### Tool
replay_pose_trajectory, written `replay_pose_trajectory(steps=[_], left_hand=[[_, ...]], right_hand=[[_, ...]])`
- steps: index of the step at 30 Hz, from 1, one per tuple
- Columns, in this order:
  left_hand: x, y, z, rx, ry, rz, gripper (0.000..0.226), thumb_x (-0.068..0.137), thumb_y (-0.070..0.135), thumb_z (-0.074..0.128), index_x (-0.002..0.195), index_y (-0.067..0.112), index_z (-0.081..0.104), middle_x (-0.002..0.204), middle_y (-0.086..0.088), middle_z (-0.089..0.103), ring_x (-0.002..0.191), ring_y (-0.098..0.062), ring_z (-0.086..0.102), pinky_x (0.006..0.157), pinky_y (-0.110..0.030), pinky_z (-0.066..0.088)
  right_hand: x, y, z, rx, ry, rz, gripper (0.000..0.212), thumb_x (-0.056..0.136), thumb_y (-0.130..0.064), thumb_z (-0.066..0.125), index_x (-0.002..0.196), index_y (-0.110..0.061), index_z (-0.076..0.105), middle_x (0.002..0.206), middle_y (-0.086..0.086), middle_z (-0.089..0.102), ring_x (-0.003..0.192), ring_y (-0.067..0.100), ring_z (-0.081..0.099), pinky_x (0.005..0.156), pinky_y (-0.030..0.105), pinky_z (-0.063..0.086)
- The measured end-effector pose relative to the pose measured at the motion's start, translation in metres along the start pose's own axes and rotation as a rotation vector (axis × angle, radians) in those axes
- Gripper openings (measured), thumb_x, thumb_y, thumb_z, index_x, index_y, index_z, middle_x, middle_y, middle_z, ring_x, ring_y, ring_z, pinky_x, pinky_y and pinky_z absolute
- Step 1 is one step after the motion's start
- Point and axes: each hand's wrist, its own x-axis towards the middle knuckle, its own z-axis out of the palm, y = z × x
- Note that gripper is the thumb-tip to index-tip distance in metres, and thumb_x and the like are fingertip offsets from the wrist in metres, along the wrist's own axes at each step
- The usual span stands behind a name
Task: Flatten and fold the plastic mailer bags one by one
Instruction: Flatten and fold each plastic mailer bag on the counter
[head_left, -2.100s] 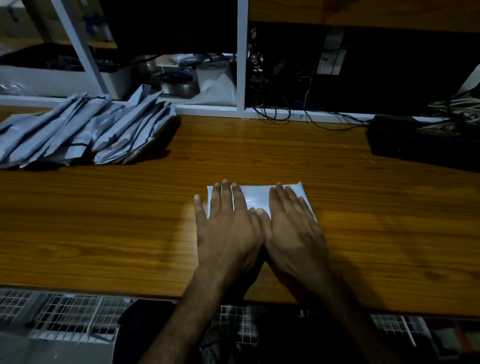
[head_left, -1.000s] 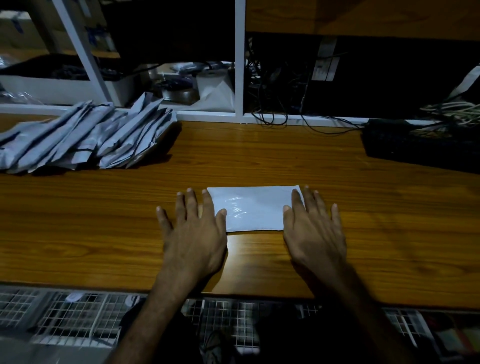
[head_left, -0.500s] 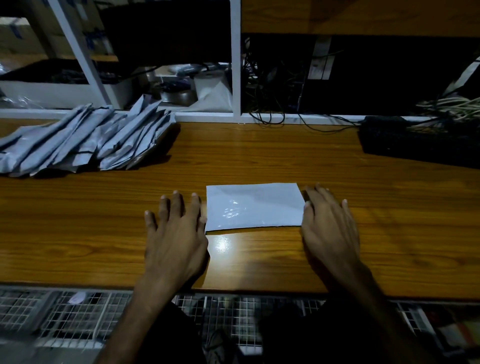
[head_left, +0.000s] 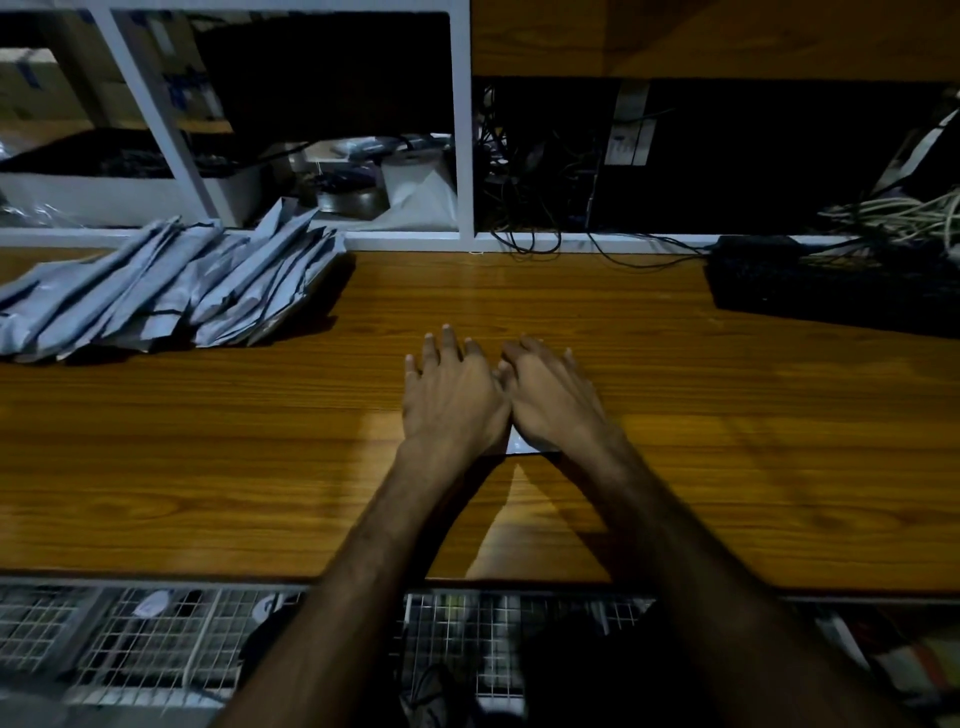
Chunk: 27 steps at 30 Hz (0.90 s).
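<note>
Wood desk (head_left: 208, 467); pile of grey mailers (head_left: 156, 291) far left; left hand (head_left: 453, 400) and right hand (head_left: 553, 397) side by side mid-desk, fingers straight, flat, covering folded mailer (head_left: 515, 446); only near edge sliver visible between wrists.

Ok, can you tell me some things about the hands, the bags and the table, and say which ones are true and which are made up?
1. Both hands lie side by side near the middle of the wooden table. True: the left hand and right hand meet at the thumbs.
2. The mailer bag under the hands shows completely. False: only a small sliver shows between the wrists.
3. A pile of grey mailer bags sits at the far left. True.
4. The pile is stacked on the black box at the right. False: it lies on the table, apart from the black box.
5. The right hand holds a pen. False: its fingers hold nothing.
</note>
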Motion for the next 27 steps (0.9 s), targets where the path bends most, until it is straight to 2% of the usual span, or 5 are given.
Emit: replay_pose_trajectory(steps=[6, 13, 21, 27], left_hand=[[-0.002, -0.004, 0.02, 0.019, 0.007, -0.044, 0.066, 0.109, 0.049, 0.019, 0.159, 0.008, 0.034, 0.17, -0.019, 0.02, 0.159, -0.036, 0.012, 0.125, -0.058, 0.011], [-0.007, -0.003, 0.024, 0.029, 0.01, -0.112, 0.074, 0.108, 0.054, 0.016, 0.164, 0.005, 0.016, 0.172, -0.02, 0.009, 0.159, -0.037, 0.004, 0.125, -0.06, 0.007], [-0.009, -0.005, 0.025, 0.039, 0.026, -0.114, 0.07, 0.11, 0.048, 0.018, 0.164, 0.005, 0.01, 0.172, -0.018, 0.006, 0.16, -0.037, 0.002, 0.125, -0.063, 0.007], [-0.007, -0.009, 0.023, 0.048, 0.003, -0.144, 0.072, 0.109, 0.051, 0.021, 0.164, 0.006, 0.009, 0.172, -0.018, 0.005, 0.159, -0.038, 0.001, 0.125, -0.064, 0.005]], right_hand=[[-0.001, 0.004, 0.012, -0.038, 0.017, 0.045, 0.047, 0.111, -0.039, 0.028, 0.149, -0.018, 0.046, 0.166, 0.011, 0.032, 0.156, 0.028, 0.022, 0.125, 0.053, 0.014], [-0.005, 0.002, 0.016, -0.146, 0.051, 0.061, 0.049, 0.11, -0.042, 0.028, 0.152, -0.019, 0.041, 0.167, 0.013, 0.027, 0.157, 0.031, 0.02, 0.125, 0.058, 0.013], [-0.007, 0.002, 0.015, -0.169, 0.079, 0.094, 0.05, 0.11, -0.043, 0.028, 0.154, -0.021, 0.041, 0.169, 0.013, 0.025, 0.157, 0.031, 0.018, 0.125, 0.059, 0.013], [-0.01, 0.005, 0.012, -0.169, 0.088, 0.127, 0.048, 0.11, -0.041, 0.031, 0.152, -0.021, 0.043, 0.168, 0.014, 0.026, 0.157, 0.032, 0.019, 0.126, 0.059, 0.014]])
